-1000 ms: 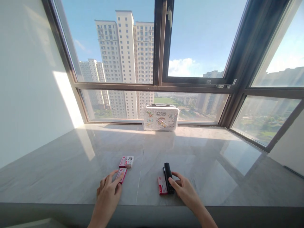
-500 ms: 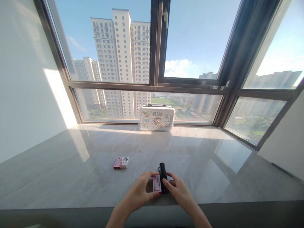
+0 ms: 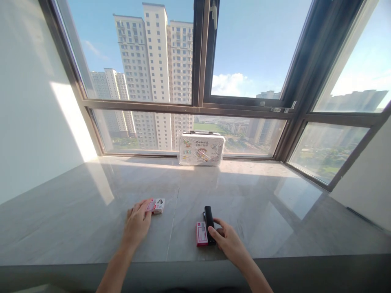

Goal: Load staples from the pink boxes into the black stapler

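My right hand [image 3: 230, 240] is closed around the right side of a black stapler [image 3: 209, 224], thumb on its top. Flush against the stapler's left side lies a small pink-and-white box [image 3: 201, 235] with a label on top. Farther left, my left hand [image 3: 137, 221] reaches over another pink-and-white box [image 3: 150, 206], its fingers curled round the left end and hiding part of it. Touching that box on the right is a small white box [image 3: 159, 206] with a dark stapler picture. Both hands rest low over the grey marble-like sill.
At the back, a white carry case [image 3: 201, 149] with cartoon prints and plastic wrap stands against the window [image 3: 241, 108]. The sill [image 3: 106, 228] ends at a front edge near my forearms. A white wall [image 3: 27, 122] rises on the left.
My left hand has let go of the box beside the stapler and moved left to the other boxes. My right hand stays on the stapler. The view has shifted slightly.
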